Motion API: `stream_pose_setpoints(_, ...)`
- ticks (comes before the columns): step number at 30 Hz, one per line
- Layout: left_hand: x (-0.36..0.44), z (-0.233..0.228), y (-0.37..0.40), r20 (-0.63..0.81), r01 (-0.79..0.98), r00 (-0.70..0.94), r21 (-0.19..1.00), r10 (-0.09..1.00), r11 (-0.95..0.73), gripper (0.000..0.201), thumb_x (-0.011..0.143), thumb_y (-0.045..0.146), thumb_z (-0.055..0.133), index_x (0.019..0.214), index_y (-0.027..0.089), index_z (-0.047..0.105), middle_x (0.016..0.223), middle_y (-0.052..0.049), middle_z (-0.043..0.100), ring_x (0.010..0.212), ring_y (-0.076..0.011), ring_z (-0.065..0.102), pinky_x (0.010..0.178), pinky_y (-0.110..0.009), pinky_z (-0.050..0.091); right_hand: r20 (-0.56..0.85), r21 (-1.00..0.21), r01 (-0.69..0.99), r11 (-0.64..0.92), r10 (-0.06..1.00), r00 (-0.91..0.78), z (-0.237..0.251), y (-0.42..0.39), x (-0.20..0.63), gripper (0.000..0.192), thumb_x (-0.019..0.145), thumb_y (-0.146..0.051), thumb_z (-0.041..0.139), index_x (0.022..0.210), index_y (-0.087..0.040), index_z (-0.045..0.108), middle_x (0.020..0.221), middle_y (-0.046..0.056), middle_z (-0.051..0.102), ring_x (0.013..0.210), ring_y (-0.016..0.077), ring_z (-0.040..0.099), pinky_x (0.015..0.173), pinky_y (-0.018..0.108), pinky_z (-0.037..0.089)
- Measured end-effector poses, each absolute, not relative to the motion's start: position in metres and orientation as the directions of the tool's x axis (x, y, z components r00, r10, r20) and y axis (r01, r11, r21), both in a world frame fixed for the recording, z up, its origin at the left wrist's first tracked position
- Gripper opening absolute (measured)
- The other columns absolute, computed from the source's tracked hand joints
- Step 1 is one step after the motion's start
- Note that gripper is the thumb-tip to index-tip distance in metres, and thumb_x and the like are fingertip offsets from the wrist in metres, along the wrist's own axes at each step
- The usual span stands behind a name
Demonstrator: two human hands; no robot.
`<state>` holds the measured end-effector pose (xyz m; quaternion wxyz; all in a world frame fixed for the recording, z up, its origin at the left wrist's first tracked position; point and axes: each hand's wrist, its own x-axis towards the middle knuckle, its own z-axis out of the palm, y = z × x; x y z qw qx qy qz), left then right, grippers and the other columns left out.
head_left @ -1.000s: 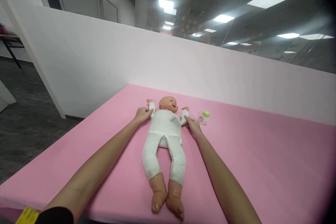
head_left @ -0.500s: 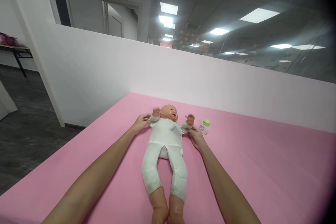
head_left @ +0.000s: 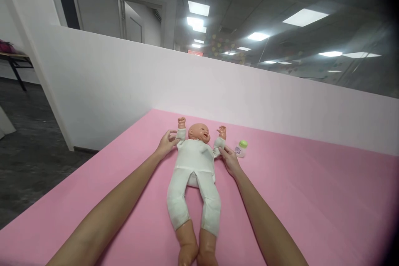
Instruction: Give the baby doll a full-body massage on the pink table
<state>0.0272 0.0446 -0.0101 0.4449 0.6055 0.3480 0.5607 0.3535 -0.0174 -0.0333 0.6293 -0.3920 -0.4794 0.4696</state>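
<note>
Baby doll (head_left: 195,170) flat on its back on the pink mat (head_left: 311,199), head toward the white partition wall (head_left: 124,87), bare feet toward me & cut off at the bottom edge. White romper covers it from shoulders to ankles. My left hand (head_left: 166,143) is at the doll's arm on my left side, fingers curled round the white sleeve just below the little fist, which sticks straight up beside the head. Grip looks loose, thumb & fingertips on the cloth, palm not closed tight. My right hand (head_left: 230,160) does the same on the other side: fingers pinched on the sleeve near the elbow, that doll forearm also raised, tiny palm open. Both doll arms up, bent at the elbows, either side of the face. Both my forearms run in long from the near edge, one each side of the doll's legs, not touching them. Small baby bottle (head_left: 240,149) w/ green cap stands upright on the mat just beside my right hand, apart from it, label facing me but too small to read. Beyond the partition: glass, ceiling lights, an open doorway (head_left: 137,20) at the back. Dark floor (head_left: 28,133) off to my left, table leg at far left.
</note>
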Motion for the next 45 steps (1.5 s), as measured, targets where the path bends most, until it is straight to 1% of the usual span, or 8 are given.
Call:
stream_pose_setpoints(9,0.033,-0.009,0.040,0.427,0.238,0.070,0.871,0.901,-0.431,0.039,0.081,0.042,0.071,0.113,0.020,0.080,0.122,-0.009,0.078,0.109,-0.0298,0.072,0.095,-0.038,0.053,0.139,-0.977,-0.143,0.160,0.979,0.147,-0.037,-0.008,0.360,0.044,0.066,-0.059,0.089,0.073,-0.018,0.074,0.067,0.002,0.068,0.061,0.0140,0.050,0.062,0.030,0.039)
stream_pose_setpoints(16,0.033,-0.006,0.036,0.323,0.419,0.006,0.859,0.946,-0.296,0.029,0.081,0.043,0.066,0.076,0.018,0.079,0.069,-0.002,0.074,0.077,-0.0236,0.068,0.069,-0.030,0.046,0.094,-0.988,-0.098,0.116,0.976,0.198,-0.039,-0.004,0.363,0.041,0.069,-0.055,0.087,0.070,-0.017,0.074,0.063,0.001,0.066,0.058,0.0126,0.047,0.060,0.029,0.037)
stream_pose_setpoints(21,0.031,-0.010,0.044,0.298,0.392,0.006,0.877,0.954,-0.277,0.026,0.077,0.042,0.069,0.083,0.018,0.078,0.079,-0.004,0.076,0.079,-0.0239,0.069,0.070,-0.031,0.047,0.109,-0.986,-0.098,0.133,0.970,0.217,-0.037,-0.006,0.360,0.037,0.070,-0.051,0.085,0.065,-0.018,0.071,0.061,0.000,0.063,0.058,0.0132,0.045,0.059,0.029,0.036)
stream_pose_setpoints(26,0.026,-0.013,0.051,0.335,0.212,0.066,0.916,0.940,-0.341,0.037,0.069,0.039,0.076,0.099,0.018,0.075,0.108,-0.010,0.077,0.099,-0.0264,0.071,0.088,-0.034,0.052,0.181,-0.952,-0.226,0.204,0.976,0.117,-0.032,-0.015,0.358,0.025,0.069,-0.036,0.085,0.087,-0.021,0.078,0.079,0.001,0.072,0.072,0.0172,0.058,0.069,0.030,0.046)
stream_pose_setpoints(30,0.020,-0.010,0.050,0.384,0.013,0.202,0.919,0.901,-0.394,0.034,0.067,0.033,0.080,0.096,0.019,0.069,0.105,-0.007,0.074,0.103,-0.0241,0.068,0.090,-0.034,0.053,0.207,-0.945,-0.247,0.213,0.977,0.051,-0.028,-0.022,0.355,0.027,0.066,-0.025,0.080,0.093,-0.023,0.080,0.090,0.002,0.076,0.085,0.0207,0.064,0.080,0.034,0.051)
stream_pose_setpoints(35,0.015,-0.003,0.045,0.341,-0.056,0.266,0.939,0.902,-0.339,0.030,0.065,0.031,0.080,0.089,0.019,0.066,0.100,-0.006,0.072,0.097,-0.0228,0.068,0.081,-0.032,0.052,0.209,-0.951,-0.229,0.207,0.978,0.016,-0.025,-0.025,0.354,0.045,0.063,-0.024,0.081,0.108,-0.025,0.081,0.116,0.004,0.076,0.101,0.0249,0.066,0.084,0.036,0.052)
stream_pose_setpoints(40,0.015,-0.001,0.043,0.329,-0.036,0.257,0.943,0.909,-0.331,0.030,0.069,0.033,0.080,0.094,0.019,0.071,0.105,-0.008,0.074,0.103,-0.0251,0.068,0.089,-0.036,0.052,0.203,-0.953,-0.226,0.201,0.979,0.016,-0.025,-0.024,0.355,0.037,0.068,-0.030,0.083,0.105,-0.025,0.081,0.101,0.004,0.078,0.093,0.0234,0.067,0.083,0.036,0.052)
stream_pose_setpoints(45,0.021,-0.007,0.046,0.362,0.001,0.175,0.930,0.915,-0.368,0.048,0.070,0.041,0.084,0.110,0.017,0.074,0.119,-0.014,0.076,0.114,-0.0295,0.069,0.100,-0.042,0.052,0.212,-0.952,-0.207,0.227,0.973,0.091,-0.029,-0.020,0.355,0.037,0.070,-0.044,0.087,0.099,-0.022,0.079,0.094,0.004,0.076,0.087,0.0224,0.065,0.081,0.035,0.052)
